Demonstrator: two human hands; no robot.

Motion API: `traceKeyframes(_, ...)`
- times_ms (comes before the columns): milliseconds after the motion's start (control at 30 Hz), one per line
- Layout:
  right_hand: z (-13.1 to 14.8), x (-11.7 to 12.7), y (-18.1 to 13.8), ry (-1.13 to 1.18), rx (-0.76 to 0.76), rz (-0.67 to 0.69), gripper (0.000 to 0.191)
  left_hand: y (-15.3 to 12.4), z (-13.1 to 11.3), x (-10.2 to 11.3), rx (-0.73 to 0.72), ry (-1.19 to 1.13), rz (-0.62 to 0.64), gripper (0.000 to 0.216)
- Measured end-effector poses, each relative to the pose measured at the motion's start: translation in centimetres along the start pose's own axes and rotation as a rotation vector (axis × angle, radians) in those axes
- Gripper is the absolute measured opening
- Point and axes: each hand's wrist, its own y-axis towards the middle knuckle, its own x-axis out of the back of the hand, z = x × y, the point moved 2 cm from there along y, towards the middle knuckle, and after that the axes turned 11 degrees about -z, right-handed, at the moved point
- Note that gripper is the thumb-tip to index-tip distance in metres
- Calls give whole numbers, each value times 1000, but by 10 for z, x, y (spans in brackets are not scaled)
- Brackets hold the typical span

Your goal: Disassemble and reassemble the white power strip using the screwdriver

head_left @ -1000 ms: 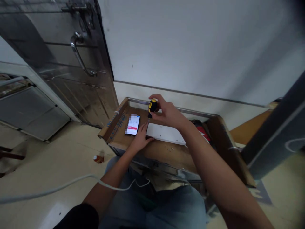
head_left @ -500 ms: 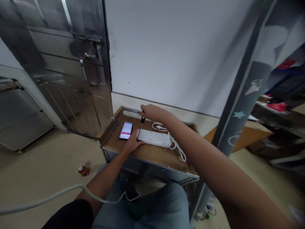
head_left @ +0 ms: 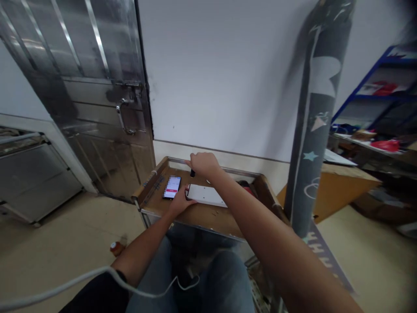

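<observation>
A white power strip (head_left: 206,195) lies on a small wooden tabletop (head_left: 195,213) with a metal rim. My left hand (head_left: 180,201) rests on the strip's left end, fingers pressed against it. My right hand (head_left: 202,164) is closed over the handle of a screwdriver (head_left: 192,173), which stands upright with its tip at the strip's left end; only the dark lower part of the handle shows. A lit phone (head_left: 171,187) lies flat just left of the strip.
A steel door (head_left: 97,108) with a handle stands at the left. A grey patterned post (head_left: 311,143) rises at the right, with blue shelves (head_left: 374,100) behind it. A small bottle (head_left: 116,248) sits on the floor. A white cable (head_left: 81,280) crosses my lap.
The view has pulled back and swung right, showing more shelves. My right hand has closed down over the screwdriver handle, hiding its yellow top. My left hand stays on the strip.
</observation>
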Motion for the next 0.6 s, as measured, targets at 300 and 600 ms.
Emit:
traceKeyframes(300, -12, -13, 8, 193, 67, 4, 50, -3, -2, 0, 1, 37, -37, 61)
traceKeyframes(600, -9, -26, 8, 372, 183, -83, 47, -4, -2, -2, -34, -16, -64, 43)
